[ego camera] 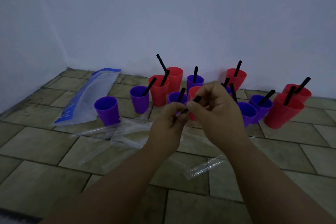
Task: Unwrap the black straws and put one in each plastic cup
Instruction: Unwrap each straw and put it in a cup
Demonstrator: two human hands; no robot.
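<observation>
Both hands meet in mid-air in front of the cups. My right hand (216, 109) pinches a black straw (196, 99) whose upper end pokes out past the thumb. My left hand (170, 122) pinches the straw's lower end, where clear wrapper seems to cling. Several red and purple plastic cups stand on the tiled floor by the wall, most with a black straw inside. The purple cup at far left (107, 110) holds no straw, and the purple cup (247, 112) just right of my right hand shows none either.
A blue-and-clear straw bag (87, 100) lies flat at the left near the wall. Several empty clear wrappers (112, 131) litter the tiles in front of the cups, and another wrapper (205, 168) lies under my right forearm. The white wall stands right behind the cups.
</observation>
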